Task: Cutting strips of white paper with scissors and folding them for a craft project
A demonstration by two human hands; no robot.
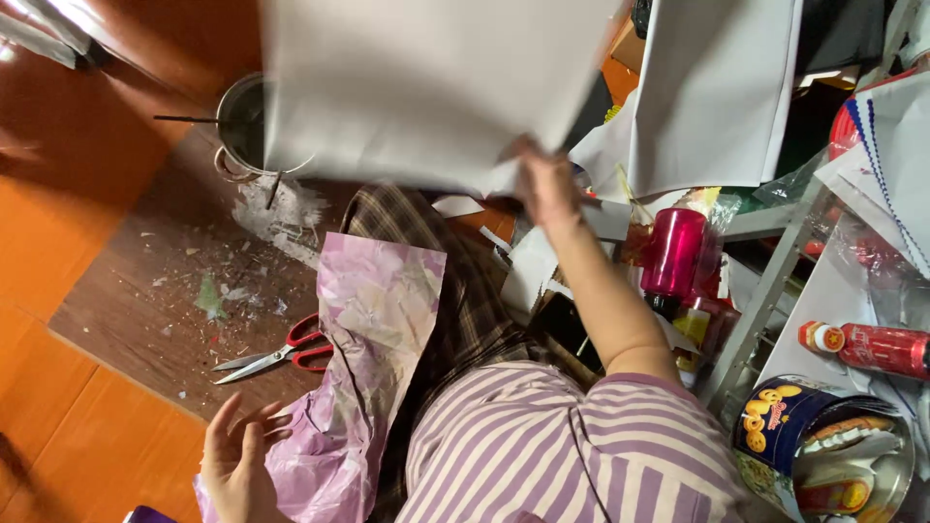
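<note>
Lifting a large white sheet (426, 87), my right hand (547, 189) gripped its lower edge while my left hand (237, 465) rested open on pink patterned paper (373, 320).

From the head camera, I saw the sheet held up in front of me and ahead of the right hand, its long axis running left to right across the view and hiding part of a metal pot (240, 121). The right hand was pinched shut on the sheet and was by far the nearer; the left, fingers spread wide and holding nothing, lay well apart at my lap. Red-handled scissors (281, 353) lay on the brown mat (145, 291) between the two, just beside the pink paper. A pink bottle (673, 252) stood to the right.
</note>
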